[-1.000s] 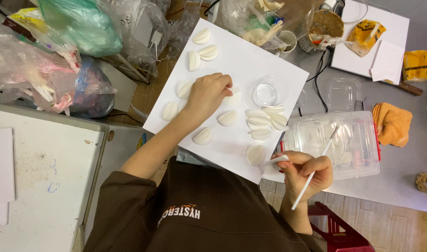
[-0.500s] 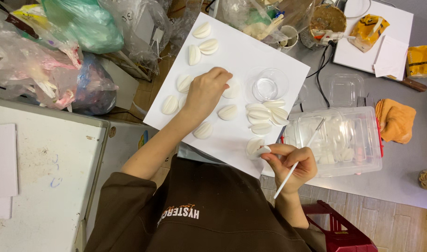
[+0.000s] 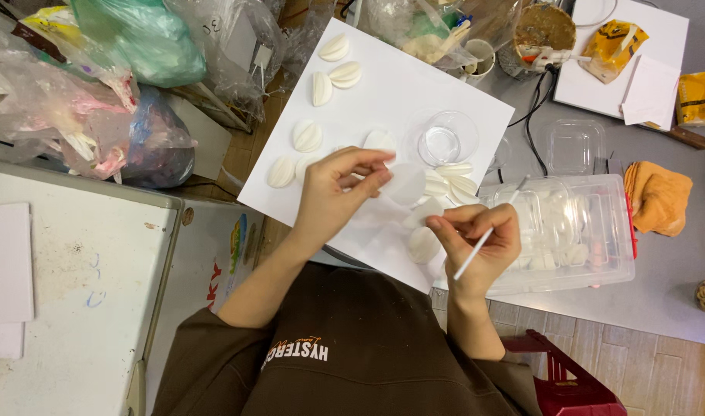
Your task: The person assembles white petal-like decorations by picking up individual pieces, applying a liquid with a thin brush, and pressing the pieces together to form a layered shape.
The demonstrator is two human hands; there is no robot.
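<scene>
My left hand (image 3: 338, 189) holds a thin white petal-shaped piece (image 3: 405, 183) by its edge, lifted just above the white sheet (image 3: 391, 85). My right hand (image 3: 479, 240) grips a thin white stick (image 3: 483, 240), with its fingers close to the petal's lower side. Several white ribbed petals lie on the sheet, such as one (image 3: 307, 136) at the left and a stack (image 3: 454, 179) near the middle. A small clear glass dish (image 3: 447, 139) stands on the sheet beyond my hands.
A clear plastic box (image 3: 576, 231) with white pieces sits to the right, next to an orange cloth (image 3: 659, 196). Plastic bags (image 3: 129, 46) pile up at the left. A second white board (image 3: 637, 46) with yellow packets lies at the back right. A red stool (image 3: 576, 377) stands below.
My left hand has lifted off the sheet with a white petal in its fingers. My right hand has come up and left with the stick, toward the petal.
</scene>
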